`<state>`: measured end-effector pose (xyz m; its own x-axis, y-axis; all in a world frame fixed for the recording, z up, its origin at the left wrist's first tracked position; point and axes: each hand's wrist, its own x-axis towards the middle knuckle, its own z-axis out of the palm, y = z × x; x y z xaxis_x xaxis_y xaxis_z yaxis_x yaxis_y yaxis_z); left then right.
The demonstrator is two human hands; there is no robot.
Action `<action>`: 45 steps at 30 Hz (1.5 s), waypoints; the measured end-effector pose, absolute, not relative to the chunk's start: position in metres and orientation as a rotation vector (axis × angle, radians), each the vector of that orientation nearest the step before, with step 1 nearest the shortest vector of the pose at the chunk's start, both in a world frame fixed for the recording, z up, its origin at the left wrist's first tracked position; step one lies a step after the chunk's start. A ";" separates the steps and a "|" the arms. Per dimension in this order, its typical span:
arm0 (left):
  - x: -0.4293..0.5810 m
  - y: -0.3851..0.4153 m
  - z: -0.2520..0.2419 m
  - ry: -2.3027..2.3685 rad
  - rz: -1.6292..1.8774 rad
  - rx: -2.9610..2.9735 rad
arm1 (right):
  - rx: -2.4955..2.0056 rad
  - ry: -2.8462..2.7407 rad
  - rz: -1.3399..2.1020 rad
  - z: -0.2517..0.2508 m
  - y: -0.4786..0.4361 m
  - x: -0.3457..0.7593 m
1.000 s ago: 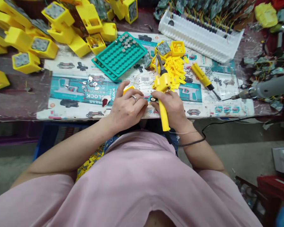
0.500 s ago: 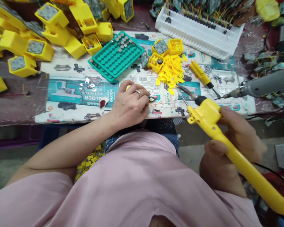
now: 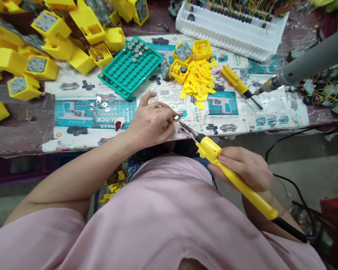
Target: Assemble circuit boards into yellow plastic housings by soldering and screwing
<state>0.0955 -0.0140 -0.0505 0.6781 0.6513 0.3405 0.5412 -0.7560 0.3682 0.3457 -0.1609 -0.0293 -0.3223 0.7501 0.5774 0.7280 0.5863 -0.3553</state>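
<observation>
My left hand (image 3: 153, 122) rests palm down near the front edge of the table, fingers bent round a small round dark-rimmed part (image 3: 176, 117) that shows at its fingertips. A sliver of yellow shows by the same hand, and what else lies under the palm is hidden. My right hand (image 3: 243, 167) grips a yellow soldering iron (image 3: 211, 148) by its handle, with a thin metal tube beside the tip. The iron's tip is at the round part, touching it or very close; which, I cannot tell.
Beyond my hands are a green tray (image 3: 132, 67) with silver discs, a pile of yellow plastic pieces (image 3: 198, 80) and a yellow screwdriver (image 3: 236, 82). Yellow housings (image 3: 84, 60) crowd the left. A white ribbed rack (image 3: 228, 33) stands behind; a grey power driver (image 3: 307, 56) hangs at right.
My right hand has brought the soldering iron left, its tip now at the round part by my left fingertips. My left hand stays in nearly the same place. The view has shifted slightly.
</observation>
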 end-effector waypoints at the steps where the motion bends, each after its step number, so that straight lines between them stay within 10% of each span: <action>1: 0.095 -0.014 -0.050 0.945 0.683 2.665 | -1.116 -2.100 0.030 -0.029 -0.158 0.344; 45: 0.093 -0.013 -0.047 0.983 0.562 2.656 | -1.046 -2.334 -0.073 -0.007 -0.137 0.339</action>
<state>0.0935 -0.0129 -0.0470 0.6976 0.6651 0.2665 0.5671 -0.7398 0.3620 0.3393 -0.1367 -0.0067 -0.5283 0.6685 0.5235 0.6998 0.6919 -0.1773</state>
